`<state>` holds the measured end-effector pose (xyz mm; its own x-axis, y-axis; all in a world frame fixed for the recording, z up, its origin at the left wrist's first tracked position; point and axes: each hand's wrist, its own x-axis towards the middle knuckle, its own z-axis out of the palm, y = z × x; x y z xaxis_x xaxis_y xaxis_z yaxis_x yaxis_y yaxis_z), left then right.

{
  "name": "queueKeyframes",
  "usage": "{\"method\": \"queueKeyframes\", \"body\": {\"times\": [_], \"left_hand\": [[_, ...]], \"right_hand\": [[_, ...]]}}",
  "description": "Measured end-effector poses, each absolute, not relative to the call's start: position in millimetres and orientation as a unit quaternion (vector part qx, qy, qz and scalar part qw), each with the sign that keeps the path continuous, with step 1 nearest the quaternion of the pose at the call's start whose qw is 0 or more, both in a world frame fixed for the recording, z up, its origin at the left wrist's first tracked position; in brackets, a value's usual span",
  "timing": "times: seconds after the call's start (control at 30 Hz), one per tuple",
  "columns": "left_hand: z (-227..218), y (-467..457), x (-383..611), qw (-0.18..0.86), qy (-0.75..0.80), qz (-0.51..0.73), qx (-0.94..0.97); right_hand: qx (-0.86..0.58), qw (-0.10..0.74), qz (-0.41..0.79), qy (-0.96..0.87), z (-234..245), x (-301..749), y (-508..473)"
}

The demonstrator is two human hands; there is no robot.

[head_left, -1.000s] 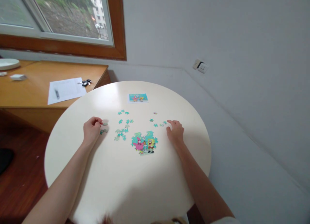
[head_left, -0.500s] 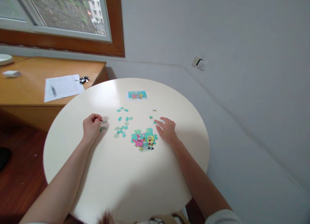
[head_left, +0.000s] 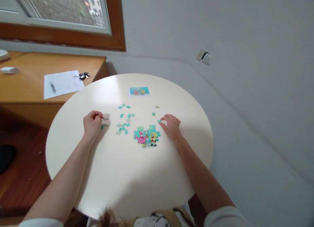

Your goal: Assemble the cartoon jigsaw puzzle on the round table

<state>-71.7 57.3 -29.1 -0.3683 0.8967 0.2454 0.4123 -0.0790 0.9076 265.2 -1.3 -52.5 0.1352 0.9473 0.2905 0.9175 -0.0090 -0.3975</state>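
A partly joined jigsaw puzzle point(head_left: 147, 137) with a pink starfish and a yellow sponge character lies mid-table. Right of its upper edge, my right hand point(head_left: 171, 126) has thumb and forefinger closed on a small teal puzzle piece point(head_left: 159, 121). My left hand point(head_left: 93, 124) rests at the left with its fingers curled shut. Beside its fingertips lie a pale piece point(head_left: 106, 118) and some green pieces point(head_left: 105, 126); whether the fingers grip anything is hidden. Several loose teal pieces point(head_left: 124, 125) are spread between the left hand and the joined part.
A reference picture card point(head_left: 139, 91) lies at the far side of the round white table point(head_left: 117, 178). Two loose pieces point(head_left: 153, 114) sit above the joined part. On the wooden desk point(head_left: 29, 79) at left are a paper sheet point(head_left: 63, 84), a pen and keys point(head_left: 83, 76).
My right thumb and forefinger have come together on the teal piece, which has shifted slightly right. My left hand stays in place. The whole view has tilted a little.
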Motion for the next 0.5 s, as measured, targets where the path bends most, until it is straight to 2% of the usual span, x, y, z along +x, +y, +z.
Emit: {"method": "queueKeyframes", "body": {"times": [0.5], "left_hand": [[-32.8, 59.1, -74.7, 0.23, 0.641, 0.524, 0.511]], "right_hand": [[-0.668, 0.313, 0.11, -0.666, -42.1, 263.2, -5.2]]}}
